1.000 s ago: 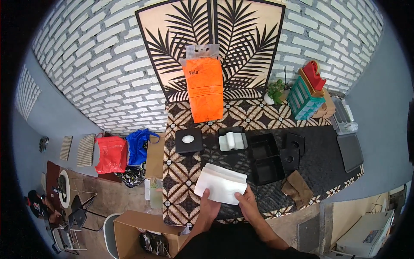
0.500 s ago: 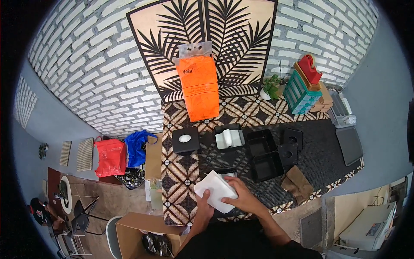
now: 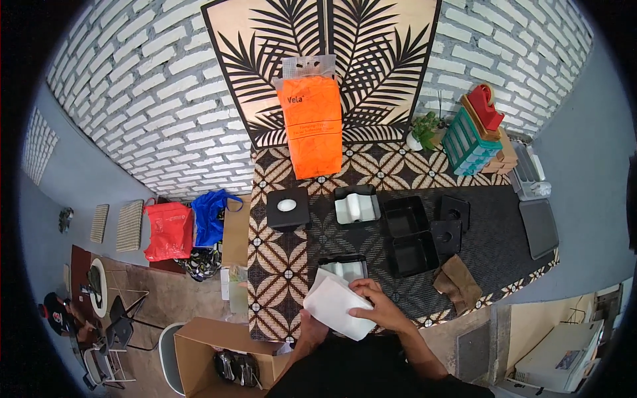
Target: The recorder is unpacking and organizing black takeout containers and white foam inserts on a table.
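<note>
A stack of white tissues [image 3: 337, 306] is held between both hands over the table's near edge. My left hand [image 3: 313, 328] grips its lower left side, fingers partly hidden beneath. My right hand [image 3: 381, 309] holds the right side, fingers curled over its edge. Just beyond lies an open black box [image 3: 344, 258] with white tissue inside, partly covered by the stack. Farther back is another open black box [image 3: 375, 217] holding a folded white tissue stack [image 3: 354, 208]. To its left sits a lidded black tissue box [image 3: 273, 211] with white tissue showing through an oval hole.
Two open black boxes [image 3: 406, 217] stand right of centre, beside black lids [image 3: 446, 237]. A brown cloth [image 3: 458, 284] lies near the front edge. An orange pack [image 3: 314, 129] leans at the back. Teal drawers [image 3: 464, 142], a potted plant [image 3: 421, 131] and a grey tray [image 3: 538, 229] line the right.
The tissue stack has shifted slightly right and down with both hands and turned, uncovering more of the box behind it. The whole view has shifted a little.
</note>
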A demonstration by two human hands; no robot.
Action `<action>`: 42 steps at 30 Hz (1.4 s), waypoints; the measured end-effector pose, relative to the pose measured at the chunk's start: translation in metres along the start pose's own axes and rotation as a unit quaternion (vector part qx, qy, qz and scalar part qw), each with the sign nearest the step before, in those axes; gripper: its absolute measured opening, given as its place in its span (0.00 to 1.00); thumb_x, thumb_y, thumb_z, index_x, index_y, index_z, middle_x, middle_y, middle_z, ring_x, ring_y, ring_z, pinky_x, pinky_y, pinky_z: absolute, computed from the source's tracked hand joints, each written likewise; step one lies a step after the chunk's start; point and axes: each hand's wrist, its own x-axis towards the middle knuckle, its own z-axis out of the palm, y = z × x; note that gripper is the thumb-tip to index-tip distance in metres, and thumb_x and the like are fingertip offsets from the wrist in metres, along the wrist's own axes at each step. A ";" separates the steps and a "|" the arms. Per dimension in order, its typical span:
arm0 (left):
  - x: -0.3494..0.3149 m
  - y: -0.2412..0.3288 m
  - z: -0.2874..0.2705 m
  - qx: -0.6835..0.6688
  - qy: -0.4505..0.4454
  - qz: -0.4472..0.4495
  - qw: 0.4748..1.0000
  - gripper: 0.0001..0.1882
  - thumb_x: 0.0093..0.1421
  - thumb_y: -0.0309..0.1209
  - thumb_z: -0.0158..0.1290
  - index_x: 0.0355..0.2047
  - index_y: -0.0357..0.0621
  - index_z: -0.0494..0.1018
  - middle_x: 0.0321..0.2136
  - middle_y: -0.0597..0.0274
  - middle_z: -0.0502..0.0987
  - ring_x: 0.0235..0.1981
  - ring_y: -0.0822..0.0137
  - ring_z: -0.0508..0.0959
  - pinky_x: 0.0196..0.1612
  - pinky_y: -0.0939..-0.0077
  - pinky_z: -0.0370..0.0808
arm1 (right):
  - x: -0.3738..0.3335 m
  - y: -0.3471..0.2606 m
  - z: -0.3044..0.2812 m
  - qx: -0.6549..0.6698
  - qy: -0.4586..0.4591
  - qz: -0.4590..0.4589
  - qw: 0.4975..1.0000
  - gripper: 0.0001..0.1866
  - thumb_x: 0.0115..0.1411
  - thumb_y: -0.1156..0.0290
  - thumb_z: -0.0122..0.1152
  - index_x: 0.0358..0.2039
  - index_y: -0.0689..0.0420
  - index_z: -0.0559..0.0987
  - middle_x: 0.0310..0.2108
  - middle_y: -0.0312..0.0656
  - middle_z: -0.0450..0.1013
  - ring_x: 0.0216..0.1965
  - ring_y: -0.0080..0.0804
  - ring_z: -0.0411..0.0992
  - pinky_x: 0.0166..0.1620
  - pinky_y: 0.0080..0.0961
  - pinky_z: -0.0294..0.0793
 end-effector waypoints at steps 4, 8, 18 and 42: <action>-0.002 -0.003 -0.001 0.014 0.026 -0.007 1.000 0.58 0.48 0.72 0.54 0.64 0.37 0.54 0.59 0.53 0.66 0.60 0.57 0.67 0.63 0.57 0.64 | 0.002 -0.001 -0.001 0.014 0.003 -0.006 1.000 0.20 0.54 0.58 0.70 0.37 0.60 0.76 0.61 0.44 0.59 0.65 0.41 0.51 0.65 0.41 0.50; 0.003 -0.019 -0.020 0.034 0.040 0.027 0.998 0.50 0.50 0.71 0.54 0.58 0.42 0.58 0.50 0.56 0.70 0.53 0.60 0.71 0.58 0.63 0.68 | 0.005 0.011 -0.011 -0.006 -0.040 0.006 0.999 0.22 0.56 0.55 0.68 0.42 0.60 0.76 0.60 0.45 0.61 0.62 0.40 0.55 0.62 0.38 0.57; 0.024 0.009 -0.003 0.175 0.081 0.022 0.981 0.27 0.57 0.30 0.62 0.53 0.42 0.62 0.42 0.62 0.73 0.47 0.70 0.73 0.49 0.73 0.73 | 0.026 -0.012 -0.040 -0.013 -0.084 0.093 0.992 0.29 0.56 0.50 0.68 0.48 0.60 0.73 0.41 0.45 0.76 0.41 0.31 0.74 0.43 0.27 0.73; 0.046 0.031 0.027 0.475 0.229 0.096 0.844 0.22 0.63 0.33 0.55 0.51 0.30 0.62 0.40 0.52 0.74 0.42 0.65 0.74 0.47 0.73 0.71 | 0.033 0.002 0.006 -0.144 0.254 0.069 0.954 0.15 0.57 0.68 0.66 0.39 0.63 0.74 0.33 0.49 0.73 0.39 0.40 0.73 0.46 0.32 0.72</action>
